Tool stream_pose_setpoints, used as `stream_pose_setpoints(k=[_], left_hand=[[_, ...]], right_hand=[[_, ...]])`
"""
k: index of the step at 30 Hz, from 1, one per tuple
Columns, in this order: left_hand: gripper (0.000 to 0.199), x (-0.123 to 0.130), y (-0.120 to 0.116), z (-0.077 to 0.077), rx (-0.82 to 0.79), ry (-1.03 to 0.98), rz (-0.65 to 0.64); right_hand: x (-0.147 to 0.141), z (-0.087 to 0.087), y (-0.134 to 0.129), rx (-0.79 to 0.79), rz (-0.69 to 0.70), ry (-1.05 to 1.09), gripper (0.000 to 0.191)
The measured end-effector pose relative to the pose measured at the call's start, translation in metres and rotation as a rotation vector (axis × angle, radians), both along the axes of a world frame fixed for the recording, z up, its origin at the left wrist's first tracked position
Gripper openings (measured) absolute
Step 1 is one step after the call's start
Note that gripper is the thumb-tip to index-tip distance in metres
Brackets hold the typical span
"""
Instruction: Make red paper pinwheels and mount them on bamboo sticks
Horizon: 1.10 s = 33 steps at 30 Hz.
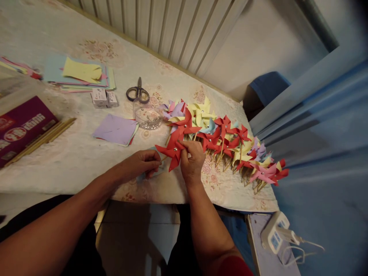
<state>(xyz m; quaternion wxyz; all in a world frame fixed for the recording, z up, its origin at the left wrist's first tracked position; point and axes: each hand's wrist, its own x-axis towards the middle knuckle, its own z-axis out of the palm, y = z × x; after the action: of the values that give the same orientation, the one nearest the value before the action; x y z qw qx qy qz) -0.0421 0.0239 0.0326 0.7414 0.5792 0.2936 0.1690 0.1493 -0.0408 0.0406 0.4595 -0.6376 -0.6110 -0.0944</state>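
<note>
A red paper pinwheel (173, 150) with a shiny pin at its centre is between my hands, over the near part of the table. My left hand (148, 162) is closed on its thin wooden stick (164, 158), just left of the paper blades. My right hand (192, 157) pinches the right blade between thumb and fingers. Under my left hand lies a light blue paper piece (140, 176), partly covered. Just beyond and to the right, many finished pinwheels (224, 124) in red, yellow, blue, pink and purple lie in a long row.
A clear round dish of pins (149, 118), scissors (138, 91), purple paper squares (116, 129) and small white boxes (99, 97) lie beyond my left hand. Coloured sheets (53, 69), wooden sticks (46, 138) and a purple box (25, 124) are at the left. A power strip (274, 232) sits lower right.
</note>
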Motion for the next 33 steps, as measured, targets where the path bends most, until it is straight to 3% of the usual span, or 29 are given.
stream_pose_setpoints(k=[5, 11, 21, 33], left_hand=[[0.018, 0.001, 0.001, -0.003, -0.035, -0.009, 0.030], [0.021, 0.003, 0.003, -0.010, -0.136, -0.057, 0.129], [0.024, 0.011, -0.001, -0.014, -0.294, -0.181, 0.197], [0.026, 0.018, -0.008, -0.020, -0.342, -0.219, 0.125]], right_hand=[[-0.002, 0.001, -0.001, 0.026, -0.037, 0.068, 0.026], [-0.012, -0.003, -0.003, 0.134, -0.268, 0.363, 0.020], [-0.039, -0.011, 0.000, -0.007, -0.149, 0.404, 0.026], [-0.039, -0.019, 0.003, 0.004, -0.222, 0.358, 0.023]])
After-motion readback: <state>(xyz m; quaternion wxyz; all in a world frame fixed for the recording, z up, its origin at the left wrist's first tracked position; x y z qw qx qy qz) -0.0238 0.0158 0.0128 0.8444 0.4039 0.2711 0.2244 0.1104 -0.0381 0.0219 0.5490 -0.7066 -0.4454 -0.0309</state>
